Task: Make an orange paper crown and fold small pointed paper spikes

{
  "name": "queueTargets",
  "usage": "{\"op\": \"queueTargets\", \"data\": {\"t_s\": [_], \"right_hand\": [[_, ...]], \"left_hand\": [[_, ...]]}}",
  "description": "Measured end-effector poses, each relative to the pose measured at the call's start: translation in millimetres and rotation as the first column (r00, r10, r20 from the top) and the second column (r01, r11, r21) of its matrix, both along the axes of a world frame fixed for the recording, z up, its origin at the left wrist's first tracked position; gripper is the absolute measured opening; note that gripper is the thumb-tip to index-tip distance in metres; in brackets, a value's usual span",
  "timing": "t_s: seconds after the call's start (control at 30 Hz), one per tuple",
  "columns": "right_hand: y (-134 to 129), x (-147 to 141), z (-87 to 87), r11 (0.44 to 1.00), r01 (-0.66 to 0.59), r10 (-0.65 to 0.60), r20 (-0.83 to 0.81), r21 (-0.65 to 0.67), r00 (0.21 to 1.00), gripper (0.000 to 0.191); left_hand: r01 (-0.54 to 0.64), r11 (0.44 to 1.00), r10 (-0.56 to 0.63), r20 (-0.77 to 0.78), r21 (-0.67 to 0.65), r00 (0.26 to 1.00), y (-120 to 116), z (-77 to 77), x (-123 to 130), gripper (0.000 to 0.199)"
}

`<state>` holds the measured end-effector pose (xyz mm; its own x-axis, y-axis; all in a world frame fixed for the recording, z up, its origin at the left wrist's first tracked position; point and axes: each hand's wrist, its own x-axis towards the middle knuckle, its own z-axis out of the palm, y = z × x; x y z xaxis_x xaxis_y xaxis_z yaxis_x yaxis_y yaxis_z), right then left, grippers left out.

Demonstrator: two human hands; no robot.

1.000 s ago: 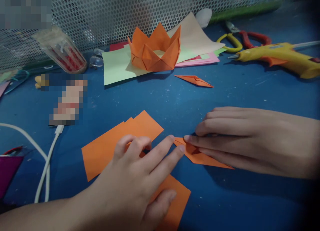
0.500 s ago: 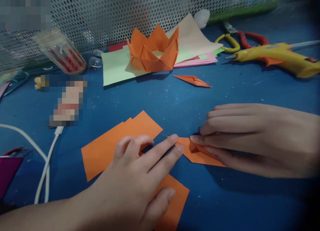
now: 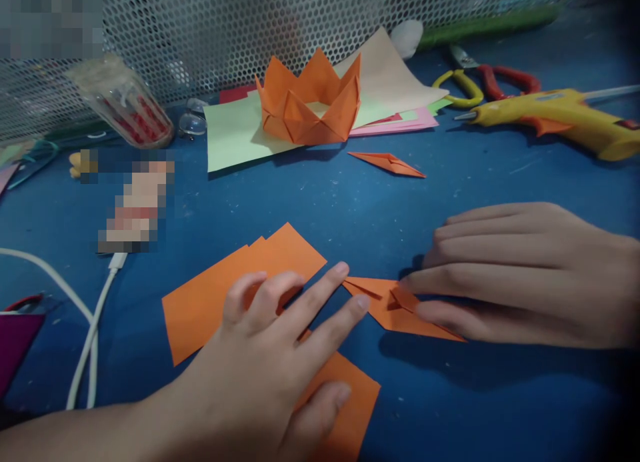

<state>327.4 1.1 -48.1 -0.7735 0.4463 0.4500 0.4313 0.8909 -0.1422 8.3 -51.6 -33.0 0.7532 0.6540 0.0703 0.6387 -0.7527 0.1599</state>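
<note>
A partly folded orange paper (image 3: 390,305) lies on the blue table between my hands. My left hand (image 3: 280,355) has its fingers apart, with two fingertips touching the left end of this paper. My right hand (image 3: 520,275) pinches the paper's right part between thumb and fingers; some of that part is hidden. Under and beside my left hand lie flat orange sheets, one group to the left (image 3: 210,302) and another piece below (image 3: 350,409). Beyond them rests a narrow folded orange piece (image 3: 387,162).
An orange paper crown (image 3: 310,109) stands on coloured sheets (image 3: 230,142) at the back. A yellow glue gun (image 3: 550,115) and scissors (image 3: 510,82) lie at the back right. To the left are a jar (image 3: 135,109) and a white cable (image 3: 95,342). Metal mesh (image 3: 200,35) stands behind.
My right hand has moved slightly right along the folded paper, showing more of its middle flap. The left fingers have parted a little, uncovering a crease at the left end.
</note>
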Motion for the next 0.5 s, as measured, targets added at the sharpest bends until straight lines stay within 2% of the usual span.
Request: {"op": "queueTargets", "data": {"t_s": [0.1,0.27,0.43,0.5], "right_hand": [[4,-8,1.5,0.996,-0.079,0.080,-0.015,0.028,0.997,0.020],[7,-13,6.2,0.993,-0.059,0.059,-0.005,-0.107,0.998,0.036],[2,-12,5.6,0.983,-0.042,0.044,0.006,-0.177,0.999,0.053],[2,-11,5.8,0.984,-0.023,0.025,0.012,-0.179,1.000,0.050]], "left_hand": [[0.006,1.000,-0.006,0.007,0.020,1.000,-1,-1.8,0,0.055],[-0.003,1.000,0.001,0.061,0.031,0.998,1,-1.8,-1,0.052],[0.035,0.999,-0.037,0.051,0.030,0.998,3,2.9,-3,0.055],[0.038,0.998,-0.042,0.078,0.057,0.996,3,1.8,-3,0.055]]}}
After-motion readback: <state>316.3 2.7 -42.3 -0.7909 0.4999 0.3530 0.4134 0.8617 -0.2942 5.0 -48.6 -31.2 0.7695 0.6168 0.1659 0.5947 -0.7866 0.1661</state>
